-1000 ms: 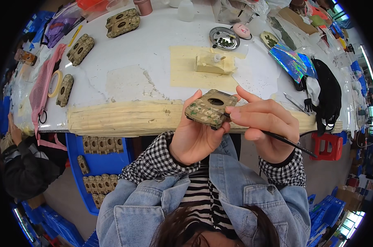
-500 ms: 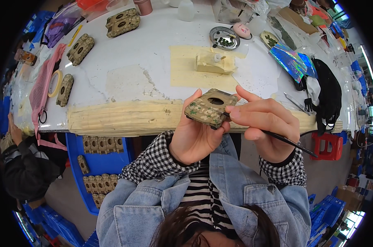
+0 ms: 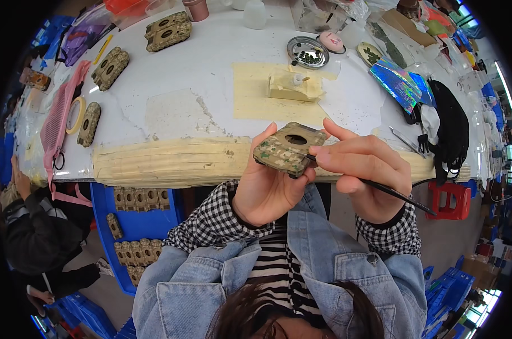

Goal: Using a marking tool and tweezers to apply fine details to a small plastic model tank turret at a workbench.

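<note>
My left hand [image 3: 267, 195] cradles a camouflage-painted toy tank hull [image 3: 274, 153] just over the table's near edge, fingers and thumb closed around its sides. The hull is tilted, with a round dark hole in its top and small green and pale patches on its near side. In a pinch between thumb and fingers, my right hand [image 3: 374, 169] holds a slim black paintbrush [image 3: 401, 196]. Its handle slants down to the right. The brush's front end meets the hull's right side, and its tip is too small to make out.
More camouflage hulls [image 3: 168, 32] lie on the table's left side near a tape roll [image 3: 72, 115]. Ahead are a taped block [image 3: 287, 90] and a round metal dish [image 3: 292, 56] with dark bits. Tweezers [image 3: 405, 139] lie right. A blue tray [image 3: 134, 220] of hulls sits below left.
My hands, the hull and the paintbrush stay almost still. At the far left, the dark-clothed person has shifted, and another hand of theirs now shows lower down.
</note>
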`<act>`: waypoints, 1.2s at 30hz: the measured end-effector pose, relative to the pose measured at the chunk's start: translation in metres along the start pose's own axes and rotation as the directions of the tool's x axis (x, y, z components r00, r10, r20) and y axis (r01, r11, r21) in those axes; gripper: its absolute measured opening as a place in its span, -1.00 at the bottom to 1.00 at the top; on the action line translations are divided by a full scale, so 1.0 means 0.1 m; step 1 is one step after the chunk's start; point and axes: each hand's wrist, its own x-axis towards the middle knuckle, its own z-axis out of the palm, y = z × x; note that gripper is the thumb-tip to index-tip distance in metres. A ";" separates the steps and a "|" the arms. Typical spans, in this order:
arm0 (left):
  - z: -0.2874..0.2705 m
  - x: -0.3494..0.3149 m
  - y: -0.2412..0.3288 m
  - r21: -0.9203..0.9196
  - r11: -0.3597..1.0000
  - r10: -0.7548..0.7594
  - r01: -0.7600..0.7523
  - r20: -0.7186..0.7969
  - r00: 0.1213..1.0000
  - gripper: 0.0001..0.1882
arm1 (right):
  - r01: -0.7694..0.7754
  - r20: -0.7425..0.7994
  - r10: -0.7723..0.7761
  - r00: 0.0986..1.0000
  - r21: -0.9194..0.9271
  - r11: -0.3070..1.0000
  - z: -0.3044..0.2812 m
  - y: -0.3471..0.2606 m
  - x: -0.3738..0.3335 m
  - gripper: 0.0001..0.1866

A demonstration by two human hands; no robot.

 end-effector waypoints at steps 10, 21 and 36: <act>-0.02 0.00 -0.01 -0.001 1.000 0.001 -0.001 0.017 1.000 -0.39 | -0.014 -0.021 0.015 1.000 0.054 0.998 0.00 0.04 -0.03 -0.72; -0.02 0.00 -0.01 -0.023 1.000 -0.009 0.009 0.039 0.999 -0.38 | -0.016 -0.017 0.017 1.000 0.050 0.999 0.00 0.04 -0.02 -0.72; -0.03 0.00 0.00 -0.023 1.000 -0.007 0.008 0.046 0.999 -0.38 | -0.018 -0.012 0.019 1.000 0.049 0.999 0.00 0.04 -0.01 -0.72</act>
